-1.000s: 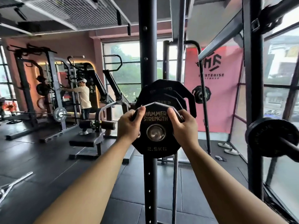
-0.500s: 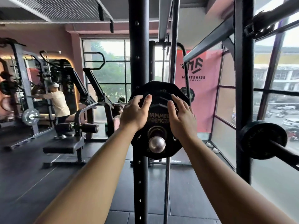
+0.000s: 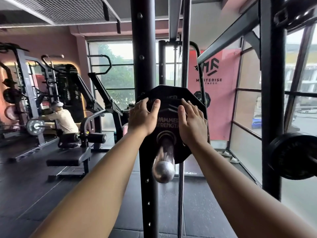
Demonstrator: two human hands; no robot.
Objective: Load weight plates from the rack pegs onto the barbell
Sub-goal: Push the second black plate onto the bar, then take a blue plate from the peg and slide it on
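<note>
Plate (image 3: pixel 169 121) is sliding deeper onto peg (image 3: pixel 163 169); left hand (image 3: pixel 143 117) and right hand (image 3: pixel 193 124) are pressing it, grip apart; barbell (image 3: pixel 291 155) is waiting.

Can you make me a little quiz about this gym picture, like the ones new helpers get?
1. True or false: the front plate sits on the silver peg.
2. Which words are printed on that plate? A) Hammer Strength B) Iron King C) Power Gym
3. How many hands touch the plate?
Key: 1 true, the peg pokes out through its hole. 2 A. 3 two, the left hand and the right hand.
</note>
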